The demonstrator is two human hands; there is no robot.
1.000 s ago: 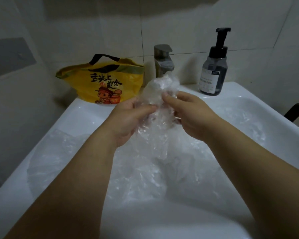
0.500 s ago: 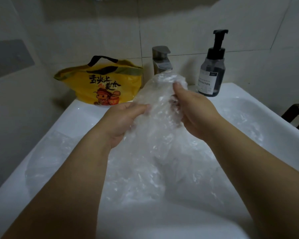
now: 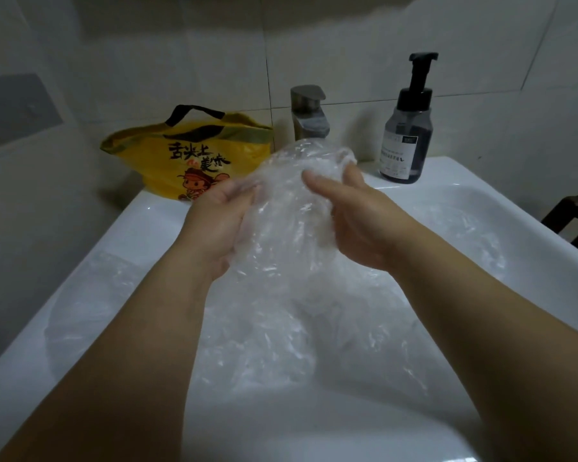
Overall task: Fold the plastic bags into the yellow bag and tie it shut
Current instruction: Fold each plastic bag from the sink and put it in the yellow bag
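Head view: left hand (image 3: 214, 225) and right hand (image 3: 364, 225) clutch a crumpled clear plastic bag (image 3: 287, 201) over the sink (image 3: 134, 225).
Each hand grips one side; the yellow bag (image 3: 187, 155) stands far left on the rim.

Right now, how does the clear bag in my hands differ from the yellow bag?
The clear bag is see-through and plain; the yellow bag is opaque, printed with a cartoon. The clear bag is held crumpled by the left hand and right hand; the yellow bag sits untouched on the sink ledge. Both look soft.
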